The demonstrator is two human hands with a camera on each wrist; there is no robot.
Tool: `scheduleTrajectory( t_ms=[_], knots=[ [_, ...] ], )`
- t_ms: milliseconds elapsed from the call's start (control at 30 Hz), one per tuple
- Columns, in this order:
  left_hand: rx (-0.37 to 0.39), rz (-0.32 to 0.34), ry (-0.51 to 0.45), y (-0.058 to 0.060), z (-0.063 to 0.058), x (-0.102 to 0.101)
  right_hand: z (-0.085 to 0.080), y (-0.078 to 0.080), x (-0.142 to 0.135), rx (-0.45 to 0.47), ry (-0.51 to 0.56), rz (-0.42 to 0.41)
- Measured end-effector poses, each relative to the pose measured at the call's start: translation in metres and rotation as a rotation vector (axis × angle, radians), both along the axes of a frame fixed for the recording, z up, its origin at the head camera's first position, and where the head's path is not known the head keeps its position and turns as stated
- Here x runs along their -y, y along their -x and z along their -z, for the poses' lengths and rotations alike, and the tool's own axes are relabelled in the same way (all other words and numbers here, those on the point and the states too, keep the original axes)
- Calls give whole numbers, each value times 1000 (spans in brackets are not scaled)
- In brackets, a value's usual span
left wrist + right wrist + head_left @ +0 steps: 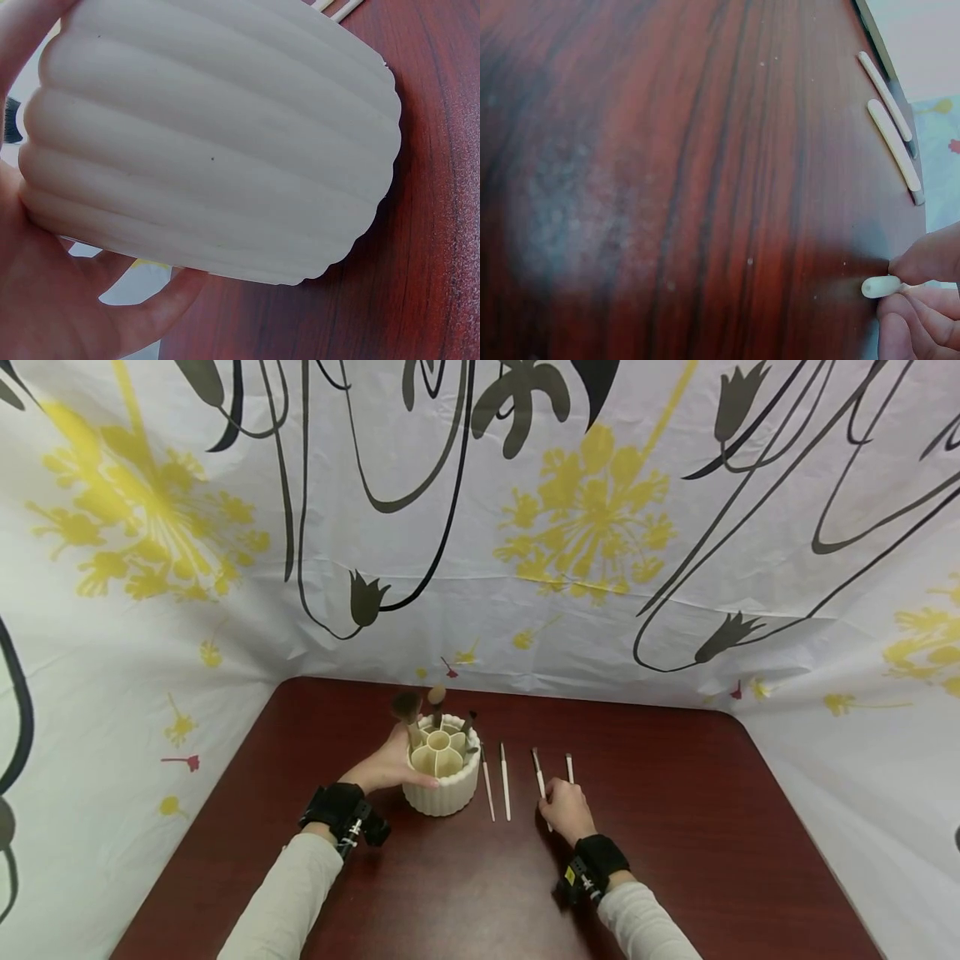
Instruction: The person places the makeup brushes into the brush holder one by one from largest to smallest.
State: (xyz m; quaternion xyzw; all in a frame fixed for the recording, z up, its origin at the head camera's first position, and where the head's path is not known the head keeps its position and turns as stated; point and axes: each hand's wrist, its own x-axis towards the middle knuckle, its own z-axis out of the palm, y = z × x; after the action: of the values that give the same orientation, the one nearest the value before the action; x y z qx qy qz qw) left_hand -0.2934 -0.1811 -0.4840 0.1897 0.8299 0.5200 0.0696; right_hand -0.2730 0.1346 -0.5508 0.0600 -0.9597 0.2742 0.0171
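Note:
A cream fluted brush holder (pixel 441 793) with petal-shaped compartments stands upright on the table. My left hand (pixel 388 767) grips its side, the thumb across the front; in the left wrist view the holder's ribbed wall (pixel 217 150) fills most of the picture. Several makeup brushes stand in it, among them a large fluffy one (pixel 407 706). Right of the holder, my right hand (pixel 567 812) pinches a slim white-handled makeup brush (pixel 538 770) near its handle end. The handle end (pixel 881 286) shows between thumb and fingers in the right wrist view. Another white-handled brush (pixel 569 767) is partly hidden behind that hand.
Two more slim brushes, one (pixel 488 785) beside the holder and one (pixel 506 785) slightly further right, lie on the dark red wooden table (pixel 675 793). A white patterned cloth (pixel 465 543) hangs behind the table and at its sides.

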Motion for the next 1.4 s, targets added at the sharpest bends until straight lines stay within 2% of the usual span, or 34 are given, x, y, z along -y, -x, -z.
scheduleTrajectory(
  t_ms=[200,500,600,833,1033,1267,1400],
  knots=[
    [22,18,-18,-15,-27,-5,0,0,1,-18,6,4],
    [35,5,-21,-17,-28,-5,-5,0,4,-51,57,12],
    [32,5,-21,-17,-28,-5,-6,-1,6,-37,69,17],
    [33,15,-31,-18,-30,-5,-10,-3,10,-60,96,-1],
    [-1,25,-15,-16,-26,-5,-18,-3,18,-163,86,-31],
    [-12,6,-17,2,6,0,-28,-3,30,-223,111,-57],
    [-17,5,-10,4,7,1,-35,-2,38,-258,113,-75]
  ],
)
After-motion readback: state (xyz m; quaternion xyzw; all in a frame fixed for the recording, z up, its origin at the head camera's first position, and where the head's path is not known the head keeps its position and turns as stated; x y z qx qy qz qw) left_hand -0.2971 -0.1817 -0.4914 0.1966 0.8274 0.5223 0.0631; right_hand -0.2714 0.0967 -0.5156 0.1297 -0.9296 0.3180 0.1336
